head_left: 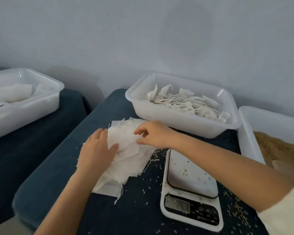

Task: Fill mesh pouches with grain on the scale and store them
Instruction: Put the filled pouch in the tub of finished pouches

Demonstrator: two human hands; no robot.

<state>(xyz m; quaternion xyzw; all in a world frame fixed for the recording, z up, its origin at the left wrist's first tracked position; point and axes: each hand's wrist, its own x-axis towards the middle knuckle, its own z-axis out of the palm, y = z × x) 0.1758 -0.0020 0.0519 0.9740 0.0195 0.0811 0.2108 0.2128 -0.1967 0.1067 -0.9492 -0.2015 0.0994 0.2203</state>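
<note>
White mesh pouches (126,160) are piled flat left of the scale (192,187). The top pouch is pinched at its far edge by the right hand (153,134), while the pile is pressed flat-fingered by the left hand (97,150); grain (278,150) lies far right.

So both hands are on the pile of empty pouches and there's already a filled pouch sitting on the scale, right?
Not quite. The head view shows both hands, left and right, on the pile of empty pouches, but the scale holds only a few stray grains, no pouch.
</note>
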